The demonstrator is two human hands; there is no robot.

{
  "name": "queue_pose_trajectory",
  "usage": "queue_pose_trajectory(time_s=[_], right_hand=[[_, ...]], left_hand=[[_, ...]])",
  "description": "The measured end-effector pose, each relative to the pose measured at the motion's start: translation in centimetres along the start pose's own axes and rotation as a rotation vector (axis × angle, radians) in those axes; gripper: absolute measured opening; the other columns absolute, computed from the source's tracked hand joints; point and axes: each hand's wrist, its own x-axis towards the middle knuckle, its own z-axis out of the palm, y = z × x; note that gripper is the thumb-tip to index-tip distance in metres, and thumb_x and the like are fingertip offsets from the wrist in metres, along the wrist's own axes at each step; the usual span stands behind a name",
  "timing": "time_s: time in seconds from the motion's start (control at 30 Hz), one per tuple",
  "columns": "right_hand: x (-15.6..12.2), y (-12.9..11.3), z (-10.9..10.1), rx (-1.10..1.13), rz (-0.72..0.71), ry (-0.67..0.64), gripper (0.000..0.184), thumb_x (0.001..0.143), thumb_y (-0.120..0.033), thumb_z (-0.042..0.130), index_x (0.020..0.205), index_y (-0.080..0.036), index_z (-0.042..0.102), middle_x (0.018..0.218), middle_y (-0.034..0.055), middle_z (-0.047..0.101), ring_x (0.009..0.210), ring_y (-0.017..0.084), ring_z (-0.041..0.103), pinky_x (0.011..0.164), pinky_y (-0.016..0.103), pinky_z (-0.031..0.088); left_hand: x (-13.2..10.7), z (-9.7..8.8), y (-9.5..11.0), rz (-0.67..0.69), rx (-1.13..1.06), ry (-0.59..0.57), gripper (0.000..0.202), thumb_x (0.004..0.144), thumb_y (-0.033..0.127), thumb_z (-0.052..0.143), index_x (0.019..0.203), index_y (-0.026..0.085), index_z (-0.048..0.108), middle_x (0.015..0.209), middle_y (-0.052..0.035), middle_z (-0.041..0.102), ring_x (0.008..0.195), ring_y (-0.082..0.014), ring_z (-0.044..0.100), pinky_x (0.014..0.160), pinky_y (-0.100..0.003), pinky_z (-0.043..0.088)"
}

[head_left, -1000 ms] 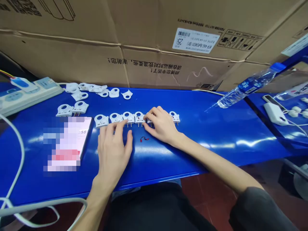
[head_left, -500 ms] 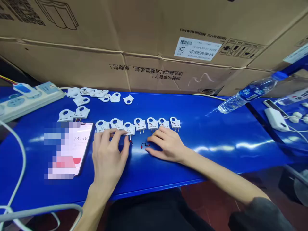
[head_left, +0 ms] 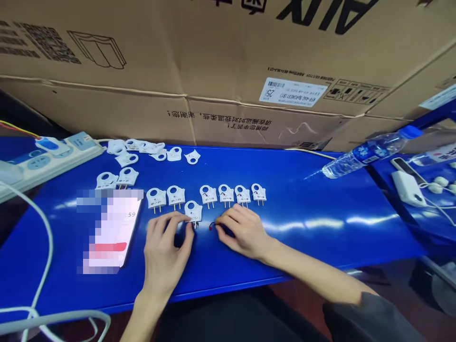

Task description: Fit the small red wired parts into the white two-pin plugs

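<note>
My left hand point(head_left: 166, 242) pinches the pronged end of a white plug half point(head_left: 193, 209) with a round finger hole. This plug half sits nearer to me than the row it stands beside. Between thumb and fingertips of my right hand point(head_left: 244, 230) is the end of a short dark wire with a small red tip point(head_left: 211, 227). To the left of the pinched plug half lie two similar white plug halves point(head_left: 176, 195), prongs toward me. Several more plug halves point(head_left: 226, 194) form a row on the right, some with small dark wires inside.
White plug covers point(head_left: 174, 153) lie loosely at the back, and two plug halves point(head_left: 127, 176) rest above a phone point(head_left: 121, 237). A power strip point(head_left: 53, 159) with cables occupies the left. A large carton point(head_left: 228, 123) backs the blue table point(head_left: 302, 270). A water bottle point(head_left: 370, 152) lies right.
My left hand has drawn the plug half toward me, out of the row. My right fingers have closed on the wire, which lay loose beside them. The camera view has tilted upward.
</note>
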Motion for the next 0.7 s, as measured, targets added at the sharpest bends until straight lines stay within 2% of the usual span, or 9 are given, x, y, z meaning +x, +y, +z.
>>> queue_pose_trajectory(time_s=[0.13, 0.23, 0.37, 0.5, 0.7], right_hand=[[0.1, -0.2, 0.1, 0.102, 0.044, 0.075, 0.010, 0.100, -0.019, 0.059, 0.096, -0.018, 0.068, 0.087, 0.0036, 0.074, 0.078, 0.016, 0.065, 0.070, 0.029, 0.051], [-0.1, -0.6, 0.4, 0.160, 0.048, 0.100, 0.008, 0.097, -0.016, 0.060, 0.096, -0.018, 0.067, 0.087, 0.0030, 0.074, 0.077, 0.015, 0.066, 0.067, 0.026, 0.051], [-0.5, -1.1, 0.9, 0.205, 0.031, 0.078, 0.008, 0.096, -0.015, 0.060, 0.097, -0.019, 0.066, 0.088, 0.0022, 0.074, 0.077, 0.014, 0.067, 0.063, 0.025, 0.051], [-0.6, -1.0, 1.0, 0.312, 0.096, 0.051, 0.008, 0.095, -0.016, 0.059, 0.097, -0.020, 0.065, 0.087, 0.0019, 0.073, 0.075, 0.013, 0.067, 0.068, 0.024, 0.054], [-0.9, -0.8, 1.2, 0.483, 0.184, 0.040, 0.007, 0.093, -0.017, 0.061, 0.094, -0.019, 0.068, 0.088, 0.0015, 0.072, 0.070, 0.011, 0.065, 0.071, 0.025, 0.054]], left_hand=[[-0.2, 0.2, 0.2, -0.040, -0.056, -0.030, 0.010, 0.098, 0.025, 0.061, 0.107, 0.025, 0.065, 0.108, -0.0057, 0.069, 0.105, -0.0248, 0.064, 0.095, -0.042, 0.052], [-0.3, 0.1, 0.3, -0.074, -0.093, -0.006, 0.011, 0.098, 0.028, 0.061, 0.107, 0.023, 0.066, 0.108, -0.0059, 0.066, 0.106, -0.0232, 0.065, 0.094, -0.039, 0.052], [-0.4, -0.1, 0.1, -0.085, -0.090, -0.011, 0.017, 0.100, 0.028, 0.059, 0.114, 0.022, 0.065, 0.107, -0.0061, 0.066, 0.100, -0.0221, 0.065, 0.091, -0.038, 0.052], [-0.6, -0.1, -0.3, -0.008, -0.013, -0.048, 0.025, 0.101, 0.027, 0.055, 0.123, 0.025, 0.069, 0.109, -0.0073, 0.067, 0.102, -0.0248, 0.062, 0.091, -0.041, 0.051], [-1.5, 0.2, 0.0, -0.022, 0.082, -0.028, 0.026, 0.101, 0.033, 0.056, 0.119, 0.024, 0.072, 0.110, -0.0088, 0.069, 0.105, -0.0290, 0.061, 0.094, -0.045, 0.051]])
